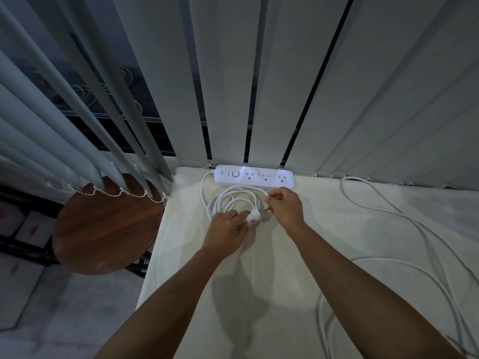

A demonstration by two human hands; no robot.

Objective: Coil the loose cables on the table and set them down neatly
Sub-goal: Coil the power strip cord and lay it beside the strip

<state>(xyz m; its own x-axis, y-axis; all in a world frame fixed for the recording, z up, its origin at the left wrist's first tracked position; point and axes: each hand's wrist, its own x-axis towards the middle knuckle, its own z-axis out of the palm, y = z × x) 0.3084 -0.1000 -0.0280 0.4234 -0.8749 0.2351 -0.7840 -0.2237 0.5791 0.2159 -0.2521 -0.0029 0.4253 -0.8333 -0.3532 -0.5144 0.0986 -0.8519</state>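
Head view, looking down on a pale cloth-covered counter [186,268]. Shows a white plastic power strip with a round switch [255,176] lying along the foot of grey vertical blinds [280,86], its thick white cord [211,203] gathered in several loops on the counter just in front. Shows the left grip [225,229] curled round the white pronged plug [255,216] at the near side of the coil, and the right grip [286,206] clamped in a pinch on a strand at the coil's far right.

Hazards, as judged:
- Loops unbound and probably springy; likely to fan open on release unless the plug end is tucked or laid flat.
- Any pull toward the body liable to drag the power strip away from the blinds.
- Thin white loose cable [383,258], well apart on the right and not yet coiled; liable to snag or slip off the counter's edge.

Limits of the view:
- Cannot tell whether the right grip's lower fingertips touch the prongs or only lie near them.
- Cannot count the turns in this dim light.
- Loses the thin cable at the right and bottom edges and under the blinds.
- Hides part of the round brown wooden stool [103,224] behind the slats.
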